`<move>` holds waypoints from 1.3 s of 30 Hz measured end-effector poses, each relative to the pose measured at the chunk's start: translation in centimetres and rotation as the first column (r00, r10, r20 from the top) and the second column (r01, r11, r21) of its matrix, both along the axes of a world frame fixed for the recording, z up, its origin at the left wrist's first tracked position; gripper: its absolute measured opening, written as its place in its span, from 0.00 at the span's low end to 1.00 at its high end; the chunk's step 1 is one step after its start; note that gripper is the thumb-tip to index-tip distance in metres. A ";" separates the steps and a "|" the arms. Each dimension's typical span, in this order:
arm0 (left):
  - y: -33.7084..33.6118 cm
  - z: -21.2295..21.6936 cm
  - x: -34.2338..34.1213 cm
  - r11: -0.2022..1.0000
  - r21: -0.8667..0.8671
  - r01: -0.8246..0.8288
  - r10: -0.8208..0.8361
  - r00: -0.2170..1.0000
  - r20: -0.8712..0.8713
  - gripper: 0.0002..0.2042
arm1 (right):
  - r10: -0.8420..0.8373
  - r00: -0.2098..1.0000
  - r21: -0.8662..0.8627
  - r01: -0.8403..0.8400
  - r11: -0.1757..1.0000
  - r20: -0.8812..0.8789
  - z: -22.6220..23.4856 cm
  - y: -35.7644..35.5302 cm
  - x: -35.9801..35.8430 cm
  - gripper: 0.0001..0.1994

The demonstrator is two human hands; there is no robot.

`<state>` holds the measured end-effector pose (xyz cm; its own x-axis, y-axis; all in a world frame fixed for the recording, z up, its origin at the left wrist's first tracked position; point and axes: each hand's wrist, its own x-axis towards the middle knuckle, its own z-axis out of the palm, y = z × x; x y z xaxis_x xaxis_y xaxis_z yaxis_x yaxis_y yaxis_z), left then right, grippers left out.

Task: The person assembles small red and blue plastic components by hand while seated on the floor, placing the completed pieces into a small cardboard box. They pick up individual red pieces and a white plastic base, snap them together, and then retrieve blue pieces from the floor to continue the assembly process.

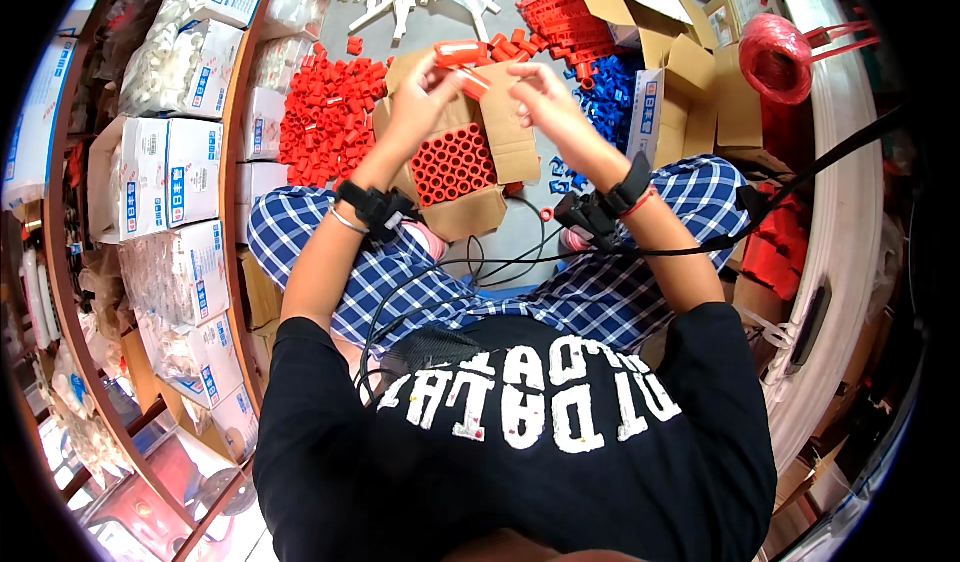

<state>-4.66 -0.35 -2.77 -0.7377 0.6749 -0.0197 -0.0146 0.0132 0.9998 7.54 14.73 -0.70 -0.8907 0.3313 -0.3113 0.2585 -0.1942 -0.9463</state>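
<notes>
My left hand is above an open cardboard box, its fingers closed on a red pipe fitting. Another red fitting shows just beyond those fingertips; whether it is also held I cannot tell. My right hand hovers over the box's right flap with fingers apart and nothing visible in them. Inside the box, red tube-shaped fittings stand on end in tight rows, their round openings facing up.
Loose red fittings lie heaped on the left, blue fittings on the right. Beyond are white pipes and a red stack. Open cartons and a red roll stand right; shelves of boxes line the left. Black cables cross my lap.
</notes>
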 end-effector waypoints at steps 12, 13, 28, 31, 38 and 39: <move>-1.3 -15.9 -6.8 0.650 -0.758 0.040 -0.057 0.998 0.004 0.15 | -0.086 0.996 0.072 0.088 0.994 -0.025 2.9 3.0 0.9 0.12; -2.5 -17.7 -7.9 0.641 -0.767 0.016 -0.049 0.999 -0.020 0.15 | -0.057 0.997 0.113 0.062 0.992 -0.043 3.5 2.8 0.3 0.12; -4.6 -26.5 -5.8 0.408 -0.881 -0.240 -0.455 0.783 -0.424 0.12 | 0.108 0.993 0.096 -0.111 0.989 0.036 3.2 0.6 1.2 0.06; -4.8 -27.0 -5.1 0.339 -0.914 -0.223 -0.506 0.776 -0.377 0.11 | 0.116 0.993 0.155 -0.112 0.981 -0.017 3.1 0.5 1.4 0.06; -5.8 -27.2 -3.5 0.330 -0.904 -0.272 -0.441 0.802 -0.402 0.13 | 0.150 0.989 0.140 -0.150 0.979 0.011 3.7 0.5 1.3 0.06; -5.7 -27.0 -3.0 0.316 -0.912 -0.263 -0.446 0.807 -0.387 0.14 | 0.150 0.989 0.150 -0.149 0.977 0.005 3.6 0.5 1.4 0.06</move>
